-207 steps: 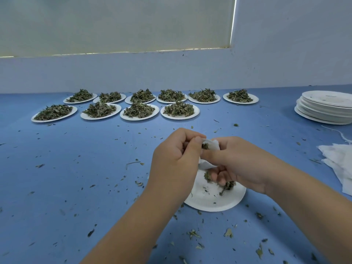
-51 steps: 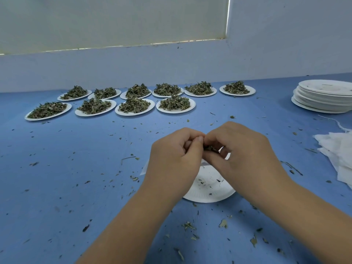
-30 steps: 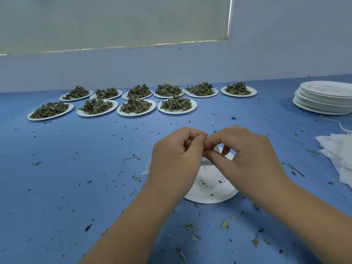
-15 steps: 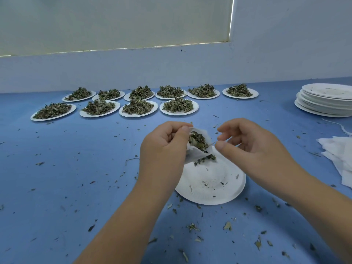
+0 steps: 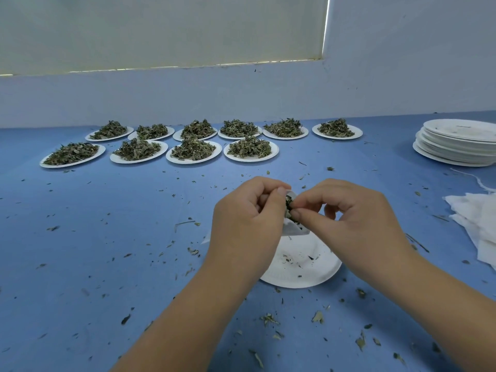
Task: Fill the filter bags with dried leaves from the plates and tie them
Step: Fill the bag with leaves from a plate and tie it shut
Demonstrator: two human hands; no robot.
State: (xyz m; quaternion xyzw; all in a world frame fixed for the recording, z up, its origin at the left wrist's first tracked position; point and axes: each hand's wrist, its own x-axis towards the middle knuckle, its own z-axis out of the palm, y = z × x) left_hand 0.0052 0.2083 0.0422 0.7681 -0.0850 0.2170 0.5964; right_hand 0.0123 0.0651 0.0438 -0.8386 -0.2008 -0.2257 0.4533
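Gripped in curled left hand [image 5: 247, 224]: bag [image 5: 294, 230], long axis roughly upright, mouth up and turned toward right hand [image 5: 349, 218], bottom corner hanging below both grips. Pinched between right thumb and forefinger, touching the mouth: leaves [image 5: 288, 206], apparently being pressed in. Directly beneath both grips: plate [image 5: 303, 275], bare but for crumbs. Judged step: end of filling, then closing and tying the mouth. Right hand nearer the mouth, so better placed for the tie, with left hand as holder. No string visible at the mouth. Well beyond the grips: full plates [image 5: 193, 161].
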